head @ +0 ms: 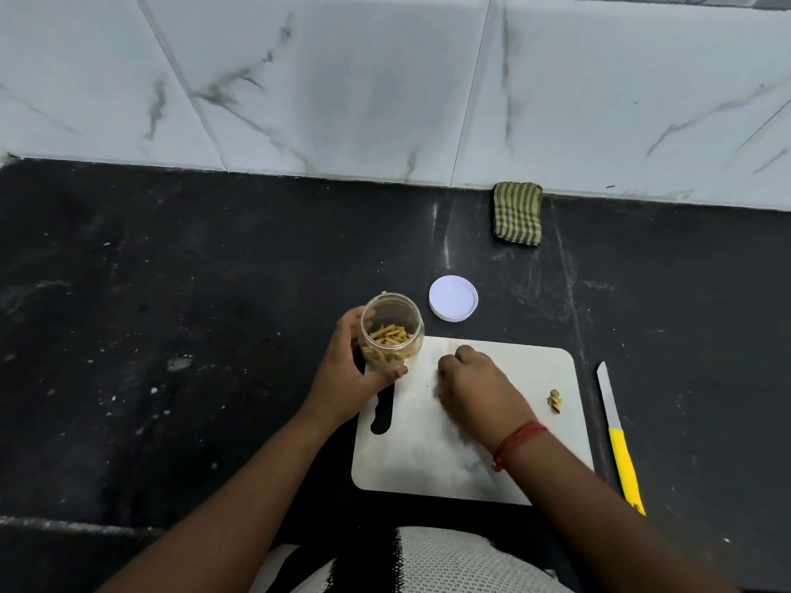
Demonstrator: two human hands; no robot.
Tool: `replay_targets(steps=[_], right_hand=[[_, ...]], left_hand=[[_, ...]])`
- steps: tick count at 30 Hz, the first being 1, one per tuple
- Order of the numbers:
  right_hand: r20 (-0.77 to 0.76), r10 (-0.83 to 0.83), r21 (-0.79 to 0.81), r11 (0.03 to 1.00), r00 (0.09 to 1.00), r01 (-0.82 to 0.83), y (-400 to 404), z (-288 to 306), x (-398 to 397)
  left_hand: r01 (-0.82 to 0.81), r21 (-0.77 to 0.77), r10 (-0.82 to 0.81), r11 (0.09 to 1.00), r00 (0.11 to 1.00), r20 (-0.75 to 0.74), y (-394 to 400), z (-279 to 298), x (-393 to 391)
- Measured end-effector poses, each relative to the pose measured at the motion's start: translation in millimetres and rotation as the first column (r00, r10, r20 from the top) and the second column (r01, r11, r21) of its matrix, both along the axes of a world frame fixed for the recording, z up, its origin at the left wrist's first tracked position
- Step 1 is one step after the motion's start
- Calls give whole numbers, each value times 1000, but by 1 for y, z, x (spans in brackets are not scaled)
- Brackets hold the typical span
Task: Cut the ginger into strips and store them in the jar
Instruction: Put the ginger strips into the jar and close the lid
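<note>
At the near-left corner of the white cutting board (535,421), the clear plastic jar (391,331) is tipped, mouth facing up & toward the board, w/ a heap of ginger strips (389,338) settled in its lower side. Left hand (349,370) grips it: fingers wrapped round the far-left wall, thumb pressed across the near side. Jar mouth sits just left of, and slightly beyond, the right hand (475,389).

Right hand rests knuckles-up on the board, fingers curled under and toward the jar; can't tell if it's pinching any strips, as the fingertips are hidden beneath it. No loose strips show on the board around it, so prob. the last few are under that hand or already in. The relation that matters: jar opening lies up-left of the right hand, close by, so the sweep or carry would go left & away from the body, short reach, left hand only steadying.

One small ginger scrap (555,400), looks like a peel or end piece, sits on the board's right side, well apart from both hands; right hand is the nearer.

Beyond the board, the white lid (453,298) lies on the black bench (171,293), near the jar, not yet on. Yellow-handled knife (618,434) lies off the board's right edge, blade pointing away. Striped cloth (517,211) sits against the tiled wall.
</note>
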State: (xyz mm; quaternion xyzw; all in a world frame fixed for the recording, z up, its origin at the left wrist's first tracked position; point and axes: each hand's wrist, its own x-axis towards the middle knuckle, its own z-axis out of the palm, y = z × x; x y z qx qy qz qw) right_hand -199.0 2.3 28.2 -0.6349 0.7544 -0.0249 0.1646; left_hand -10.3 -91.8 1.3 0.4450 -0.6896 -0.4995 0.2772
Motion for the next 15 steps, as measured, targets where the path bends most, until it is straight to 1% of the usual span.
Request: replay_targets(steps=[2,8,11,15], right_hand=[[-15,-10,-32,999,1000,10,2,-3,6],[10,-34,-52,998,999,35,2,1,8],[51,-94,-19,995,994,95,-3,0,8],[31,-93,-3,996,995,93,-5,-2,11]], left_hand=[[5,-5,-5,1000,1000,-10,0,0,0],[11,-4,-11,1000,1000,-14,1,2,0],[7,-1,-7,1000,1000,-14,2,4,0],[7,-3,-7,1000,1000,-17,2,6,-1]])
